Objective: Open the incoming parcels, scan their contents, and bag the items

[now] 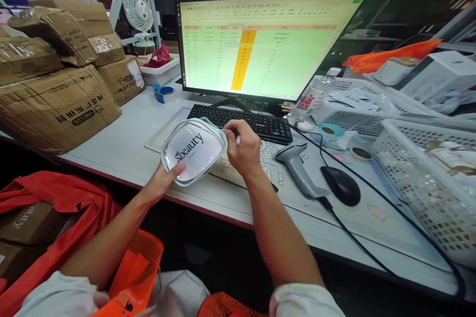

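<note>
A rounded cosmetic pouch (194, 162) with a pale blue edge and "beauty" printed on its white, shiny face is held above the desk's front edge. My left hand (165, 178) grips its lower left side, with the thumb on the face and the other fingers hidden underneath. At the pouch's upper right corner, my right hand (243, 146) is closed in a pinch on the edge, where a zipper pull may be; the detail is too small to make out. Behind the pouch lies a black keyboard (273, 128).
A grey barcode scanner (299, 168) and black mouse (340, 185) lie right of my hands, their cables crossing the desk mat. White baskets (405, 158) stand further right. A monitor (208, 59) rises behind, cardboard boxes (48, 109) are stacked left, and blue tape (163, 93) sits between.
</note>
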Motion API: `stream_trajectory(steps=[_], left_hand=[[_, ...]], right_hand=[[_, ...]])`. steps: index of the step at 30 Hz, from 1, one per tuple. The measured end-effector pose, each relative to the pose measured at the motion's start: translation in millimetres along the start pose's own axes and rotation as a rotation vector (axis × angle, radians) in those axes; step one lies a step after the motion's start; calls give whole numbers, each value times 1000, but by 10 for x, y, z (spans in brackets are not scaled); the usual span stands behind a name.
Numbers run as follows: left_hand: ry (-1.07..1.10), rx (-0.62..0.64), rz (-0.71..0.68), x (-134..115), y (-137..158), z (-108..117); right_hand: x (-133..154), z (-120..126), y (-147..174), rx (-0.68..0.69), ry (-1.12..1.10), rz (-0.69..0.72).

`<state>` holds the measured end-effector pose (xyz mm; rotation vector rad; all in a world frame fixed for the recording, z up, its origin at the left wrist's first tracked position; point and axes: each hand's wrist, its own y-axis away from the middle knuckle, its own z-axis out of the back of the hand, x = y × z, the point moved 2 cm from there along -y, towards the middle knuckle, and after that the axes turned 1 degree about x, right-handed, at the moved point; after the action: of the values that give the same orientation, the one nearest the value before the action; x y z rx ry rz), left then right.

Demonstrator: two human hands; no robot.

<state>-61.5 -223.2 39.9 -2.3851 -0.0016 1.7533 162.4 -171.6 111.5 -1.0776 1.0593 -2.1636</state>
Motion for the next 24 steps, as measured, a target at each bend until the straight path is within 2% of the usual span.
stream_trajectory(steps=[3, 7, 9, 13, 18, 24], left_hand=[[-226, 31, -76, -210, -25, 149], [-379, 136, -43, -384, -20, 286], [-400, 180, -20, -374, -18, 341], [-331, 181, -26, -213, -44, 427], [-196, 326, 113, -67, -61, 450], [-400, 423, 94, -202, -16, 509]], right_hand=[[30, 21, 2, 29, 7, 70], [122, 22, 18, -7, -17, 194], [184, 17, 27, -41, -45, 258], [288, 2, 44, -36, -105, 340], [373, 22, 71, -11, -142, 376], [442, 90, 68, 10, -139, 389]])
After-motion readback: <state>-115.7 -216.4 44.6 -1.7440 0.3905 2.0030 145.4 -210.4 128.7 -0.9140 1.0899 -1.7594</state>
